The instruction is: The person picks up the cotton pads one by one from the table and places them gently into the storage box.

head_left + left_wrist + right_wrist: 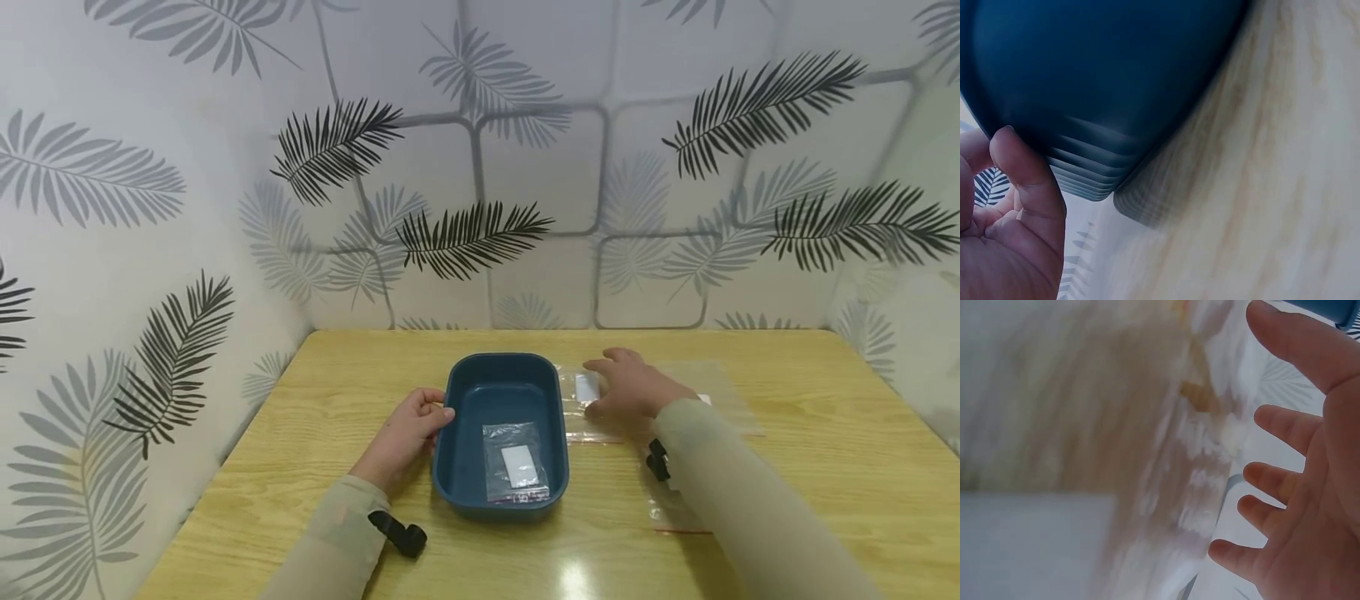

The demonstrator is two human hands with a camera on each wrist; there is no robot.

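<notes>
A dark blue plastic basin (498,371) stands on the table, with a small clear zip bag (498,475) bearing a white label lying inside it. My left hand (408,433) pinches the basin's left rim; the thumb and a finger meet at that edge in the left wrist view, where the basin (1104,62) fills the top. Right of the basin, my right hand (633,387) is spread over clear plastic bags (588,429) with white labels. In the right wrist view, the fingers of my right hand (1310,487) are apart with nothing between them.
Another clear bag (671,512) with a red edge lies partly under the right forearm. The wood-grain table (330,375) meets a leaf-patterned wall (540,283) behind and at the left. Black straps with small devices sit on both wrists.
</notes>
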